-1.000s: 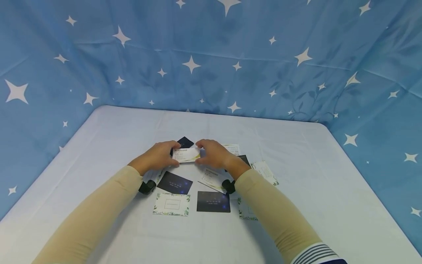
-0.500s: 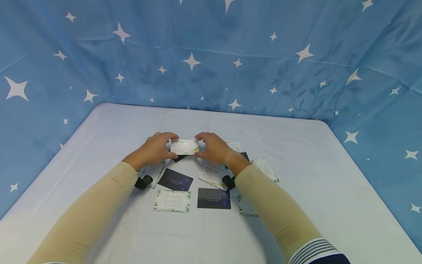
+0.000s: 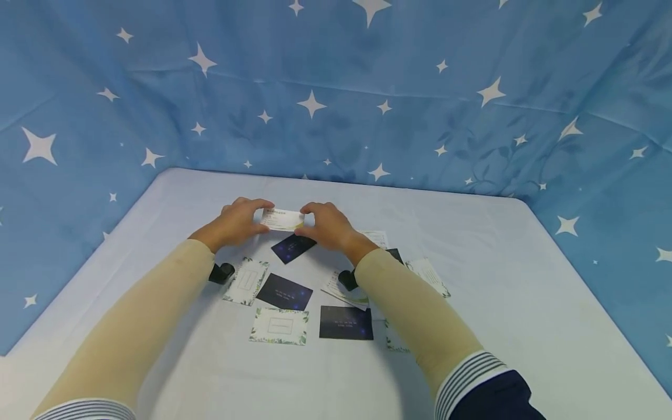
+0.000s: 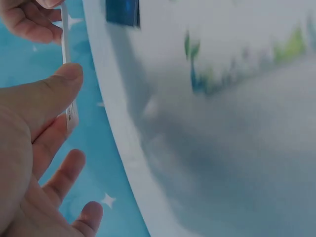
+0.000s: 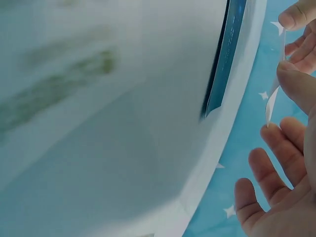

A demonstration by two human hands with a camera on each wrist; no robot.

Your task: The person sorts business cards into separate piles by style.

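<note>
A white business card (image 3: 282, 219) with printed text and a yellow-green curve is held up above the table's far part. My left hand (image 3: 236, 223) pinches its left end between thumb and fingers; my right hand (image 3: 332, 228) pinches its right end. From the left wrist, the card (image 4: 72, 111) is edge-on, gripped by thumb and forefinger, with the other fingers spread. Seen from the right wrist, the card (image 5: 271, 101) looks slightly bent at its lower end. Just under the hands lies a dark blue card (image 3: 293, 248).
Nearer me lie dark cards (image 3: 284, 291) and leaf-bordered cards (image 3: 279, 325), several in all. A small white pile (image 3: 336, 286) and a leaf-edged card (image 3: 427, 276) lie by my right forearm. A blue star-patterned cloth (image 3: 336, 87) hangs behind the white table (image 3: 210, 373).
Both hands have carried the white card up and away from me, slightly to the left. The dark blue card beneath it, partly covered before, now shows more fully.
</note>
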